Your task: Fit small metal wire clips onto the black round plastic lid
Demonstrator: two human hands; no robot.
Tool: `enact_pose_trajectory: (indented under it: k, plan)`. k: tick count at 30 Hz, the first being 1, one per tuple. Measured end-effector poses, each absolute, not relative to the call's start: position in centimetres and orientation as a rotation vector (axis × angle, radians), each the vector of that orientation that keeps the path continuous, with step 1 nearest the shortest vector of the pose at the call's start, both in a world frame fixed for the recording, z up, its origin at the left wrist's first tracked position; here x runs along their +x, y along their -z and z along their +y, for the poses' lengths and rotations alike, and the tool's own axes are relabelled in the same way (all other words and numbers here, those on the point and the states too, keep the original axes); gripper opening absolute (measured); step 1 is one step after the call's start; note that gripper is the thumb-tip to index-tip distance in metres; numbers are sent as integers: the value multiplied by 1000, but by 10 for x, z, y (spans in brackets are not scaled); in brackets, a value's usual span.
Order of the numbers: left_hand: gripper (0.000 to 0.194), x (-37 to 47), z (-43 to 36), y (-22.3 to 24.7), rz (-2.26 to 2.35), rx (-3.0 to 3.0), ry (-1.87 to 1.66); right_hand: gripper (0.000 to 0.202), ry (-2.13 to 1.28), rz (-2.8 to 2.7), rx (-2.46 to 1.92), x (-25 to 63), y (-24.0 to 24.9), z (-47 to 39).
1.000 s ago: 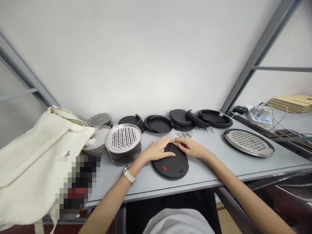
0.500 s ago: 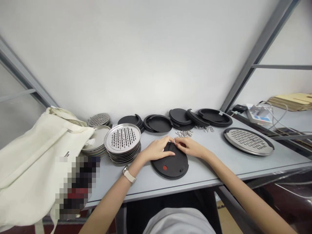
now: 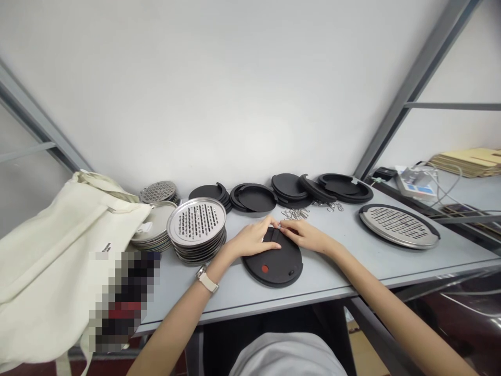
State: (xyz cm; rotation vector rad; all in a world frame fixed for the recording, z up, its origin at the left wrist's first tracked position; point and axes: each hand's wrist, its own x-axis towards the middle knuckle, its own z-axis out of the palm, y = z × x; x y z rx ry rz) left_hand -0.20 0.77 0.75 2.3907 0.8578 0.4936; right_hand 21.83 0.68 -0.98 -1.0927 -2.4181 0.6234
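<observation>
Both grips pinched together on small metal clip (image 3: pixel 279 226) at far rim of black disc (image 3: pixel 274 261): left hand (image 3: pixel 253 239), right hand (image 3: pixel 303 236) equally near; disc lies toward tabletop (image 3: pixel 344 271) near edge.

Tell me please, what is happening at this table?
A person sits at a grey table with both hands on a black disc. The left hand and the right hand meet at its far edge, fingertips pinched around something small that cannot be made out. A stack of metal grater plates stands to the left, more black discs and wire clips lie behind.
</observation>
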Motion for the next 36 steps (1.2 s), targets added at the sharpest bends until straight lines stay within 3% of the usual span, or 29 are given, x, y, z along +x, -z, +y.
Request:
enact_pose_trajectory:
  k: [36]
  plan:
    - [39,-2,10,-7,864,2392,-473,31,-674,-2398,-1159,220,12,8]
